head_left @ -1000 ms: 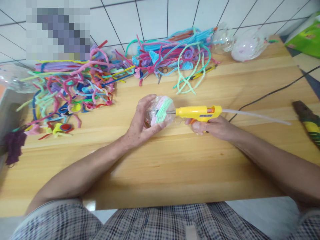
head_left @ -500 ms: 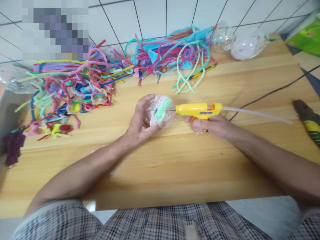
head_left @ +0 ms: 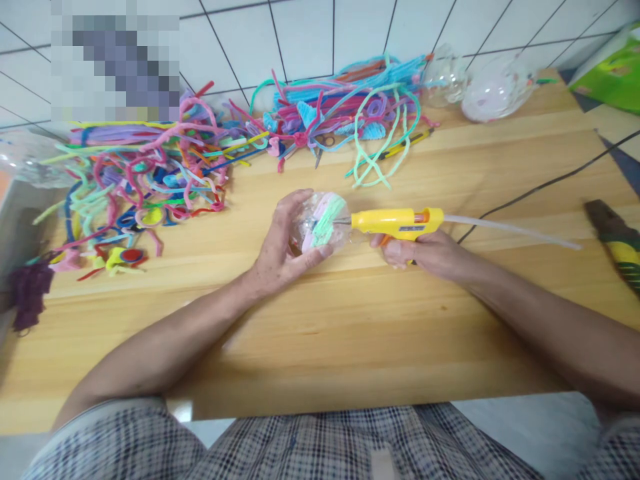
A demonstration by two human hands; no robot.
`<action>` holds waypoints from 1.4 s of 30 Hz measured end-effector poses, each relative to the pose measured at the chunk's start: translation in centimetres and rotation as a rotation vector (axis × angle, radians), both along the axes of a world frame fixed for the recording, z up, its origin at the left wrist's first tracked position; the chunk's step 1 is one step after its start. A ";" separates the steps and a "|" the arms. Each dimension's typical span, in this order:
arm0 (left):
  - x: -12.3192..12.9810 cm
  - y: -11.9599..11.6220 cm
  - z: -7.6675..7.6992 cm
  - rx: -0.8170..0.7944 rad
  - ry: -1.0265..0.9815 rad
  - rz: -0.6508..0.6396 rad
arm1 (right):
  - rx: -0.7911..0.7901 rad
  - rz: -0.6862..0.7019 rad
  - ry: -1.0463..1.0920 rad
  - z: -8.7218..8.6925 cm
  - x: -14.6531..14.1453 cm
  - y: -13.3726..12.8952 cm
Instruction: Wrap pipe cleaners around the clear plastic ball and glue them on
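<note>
Over the desk, between front and back edges, our left grip cups a clear ball (pastel strips placed, one side bare); right grip clasps the glue gun, nozzle contact unclear.

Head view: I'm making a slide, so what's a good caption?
The left hand holds a clear ball; the right hand points a yellow glue gun at it.

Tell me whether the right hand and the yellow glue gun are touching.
Touching. The head view shows the right hand wrapped around the grip of the yellow glue gun, under its body.
</note>
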State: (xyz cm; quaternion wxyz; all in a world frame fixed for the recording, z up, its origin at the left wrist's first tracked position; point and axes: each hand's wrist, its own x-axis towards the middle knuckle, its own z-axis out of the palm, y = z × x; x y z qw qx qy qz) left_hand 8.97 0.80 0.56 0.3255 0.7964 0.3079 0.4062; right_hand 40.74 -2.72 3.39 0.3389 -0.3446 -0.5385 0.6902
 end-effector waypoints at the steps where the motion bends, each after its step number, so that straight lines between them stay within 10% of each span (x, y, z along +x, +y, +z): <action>1: 0.0 0.0 0.1 0.004 0.004 -0.001 | 0.006 0.005 -0.004 0.1 0.0 0.0; 42: -0.2 0.0 0.0 0.020 0.019 0.021 | 0.042 -0.028 -0.028 -0.3 0.0 -0.2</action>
